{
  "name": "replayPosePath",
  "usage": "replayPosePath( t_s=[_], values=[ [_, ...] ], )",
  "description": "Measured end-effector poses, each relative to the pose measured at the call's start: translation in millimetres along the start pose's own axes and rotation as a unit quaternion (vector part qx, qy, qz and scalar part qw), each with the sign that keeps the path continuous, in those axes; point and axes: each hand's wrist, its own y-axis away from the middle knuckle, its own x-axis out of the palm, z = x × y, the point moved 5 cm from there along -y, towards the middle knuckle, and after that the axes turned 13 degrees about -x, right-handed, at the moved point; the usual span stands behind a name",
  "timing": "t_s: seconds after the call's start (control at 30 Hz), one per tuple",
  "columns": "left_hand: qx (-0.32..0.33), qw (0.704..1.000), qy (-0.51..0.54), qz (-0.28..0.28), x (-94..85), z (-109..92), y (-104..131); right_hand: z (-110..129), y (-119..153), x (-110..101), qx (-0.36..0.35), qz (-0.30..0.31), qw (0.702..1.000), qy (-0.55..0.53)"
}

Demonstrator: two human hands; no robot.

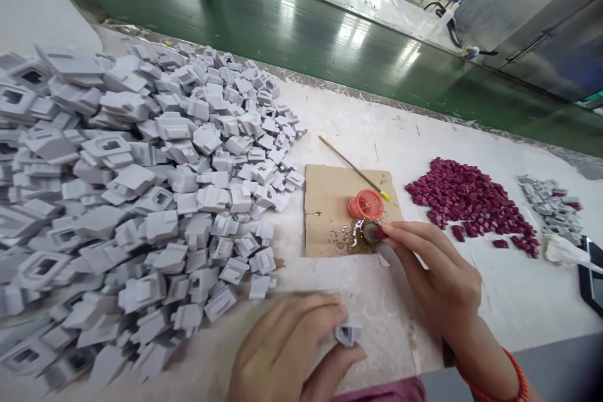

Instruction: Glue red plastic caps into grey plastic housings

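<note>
Between the thumb and fingers of my left hand (296, 345) is a small grey plastic part (347, 333) with a square opening facing up. My right hand (436, 264) pinches a small maroon piece (379, 233) over a round dark cap (371, 232); whether the piece touches what is in the cap, I cannot tell. Just behind the cap sits a red cup (365, 205). Both rest on a cardboard sheet (325, 188), which has shiny wet spots near the cap. A thin brush-like stick (353, 168) with a yellow end lies across the cardboard's far edge.
A large heap of grey parts (179, 182) covers the left of the white table (339, 113). On the right are a maroon pile (471, 195), a smaller grey pile (551, 204) and a white crumpled thing (565, 250). A green conveyor belt (264, 19) runs behind.
</note>
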Motion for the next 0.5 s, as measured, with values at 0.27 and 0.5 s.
replayPosePath(
  t_s=[0.27,0.5],
  values=[
    [0.009,0.996,-0.075,-0.039,9.3,0,6,3,3,-8,0.055,-0.042,0.998,-0.007],
    [0.011,0.997,-0.081,-0.003,10.4,2,3,38,18,-4,0.134,-0.002,0.970,-0.203]
  ],
)
